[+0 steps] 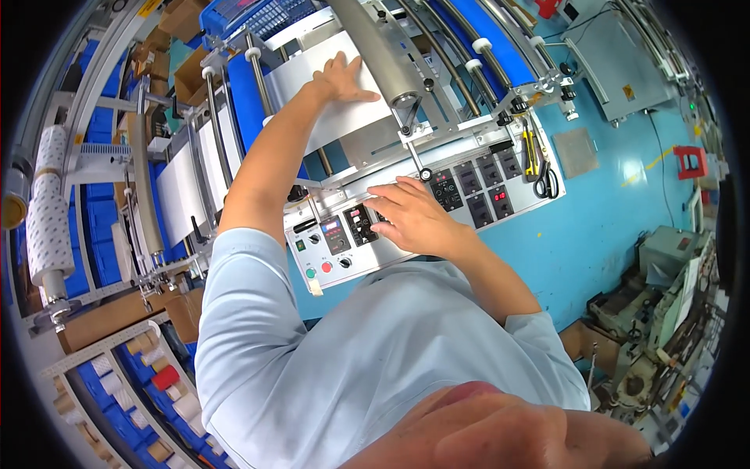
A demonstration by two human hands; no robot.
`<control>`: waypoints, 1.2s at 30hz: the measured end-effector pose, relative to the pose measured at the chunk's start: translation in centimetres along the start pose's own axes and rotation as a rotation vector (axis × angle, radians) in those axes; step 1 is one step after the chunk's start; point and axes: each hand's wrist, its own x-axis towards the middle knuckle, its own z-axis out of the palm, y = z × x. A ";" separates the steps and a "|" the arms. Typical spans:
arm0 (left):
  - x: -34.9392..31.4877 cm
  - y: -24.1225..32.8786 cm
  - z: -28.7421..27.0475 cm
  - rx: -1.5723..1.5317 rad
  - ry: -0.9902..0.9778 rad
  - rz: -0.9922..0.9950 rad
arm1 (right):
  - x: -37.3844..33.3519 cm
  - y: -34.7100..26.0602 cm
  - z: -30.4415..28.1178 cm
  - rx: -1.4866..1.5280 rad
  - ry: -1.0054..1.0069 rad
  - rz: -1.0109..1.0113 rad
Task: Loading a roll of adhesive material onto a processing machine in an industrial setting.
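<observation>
My left hand (344, 80) lies with its fingers spread on a white web of material (316, 61) that runs through a machine. Just right of those fingers is a large metal roller (380, 55), set across the web. Over the control panel (367, 252) along the machine's near side is my right hand (414, 215), its fingers stretched out and nothing seen in them. Part of the panel's buttons and displays is hidden under that hand. A small lever with a round black knob (426, 174) stands just beyond it.
Black-handled scissors (546, 181) and a yellow cutter (530, 152) lie at the panel's right end. Blue belts (246, 98) and more rollers flank the web. A patterned roll (51, 207) hangs at far left, above shelves with blue bins (133, 391). A red stool (691, 162) stands at right.
</observation>
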 end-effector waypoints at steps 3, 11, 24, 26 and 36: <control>-2.5 2.3 -3.0 -0.039 0.026 -0.085 | 0.0 -0.5 -0.6 0.013 -0.017 0.007; -1.9 -3.4 -1.0 -0.232 0.093 0.129 | 0.8 -1.2 -3.9 0.101 -0.003 -0.010; -3.7 -0.7 -0.8 -0.201 0.029 -0.098 | 8.2 13.8 -9.2 -0.274 0.101 0.414; -3.2 -0.7 -0.9 -0.376 0.088 0.032 | 9.0 15.5 -8.4 -0.317 0.099 0.408; -4.8 2.5 -3.0 -0.207 -0.024 -0.305 | 11.4 19.2 -8.0 -0.500 -0.207 0.297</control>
